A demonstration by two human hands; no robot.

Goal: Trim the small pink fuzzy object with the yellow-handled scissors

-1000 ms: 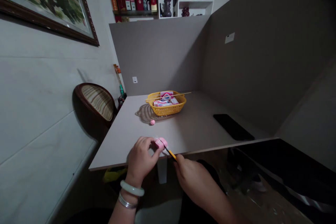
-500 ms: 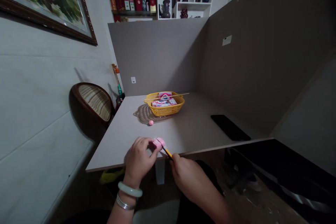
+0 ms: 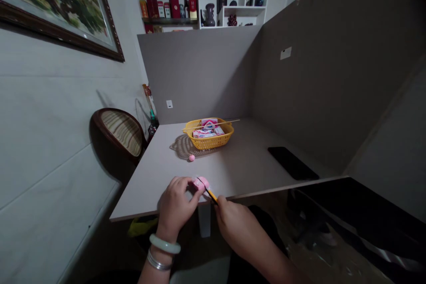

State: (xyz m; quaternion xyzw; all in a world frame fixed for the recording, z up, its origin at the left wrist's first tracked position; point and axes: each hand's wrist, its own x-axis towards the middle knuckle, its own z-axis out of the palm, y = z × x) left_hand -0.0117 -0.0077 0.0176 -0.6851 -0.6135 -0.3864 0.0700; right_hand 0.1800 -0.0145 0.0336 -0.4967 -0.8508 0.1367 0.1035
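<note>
Near the front edge of the table, a pink clay-like lump [image 3: 201, 182] rests between the fingers and thumb of my left hand [image 3: 176, 202], which is closed on its left side. A thin yellow-and-black knife-like tool [image 3: 211, 195] is gripped in my right hand [image 3: 233, 219]. Its dark narrow end lies across the top of the lump; how deep it sits I cannot tell. Farther back, a small pink ball [image 3: 191, 158] lies on the tabletop [image 3: 149, 182].
Behind the ball stands a yellow basket [image 3: 209, 143] of pink-and-white packets [image 3: 209, 123], with a thin stick [image 3: 229, 121] across its rim. A flat black object [image 3: 293, 163] lies at the right. Grey panels [image 3: 206, 75] close off the table's back and right.
The view has tilted slightly, so everything sits a little lower in the picture. Both hands keep almost the same hold on the lump and the tool.
</note>
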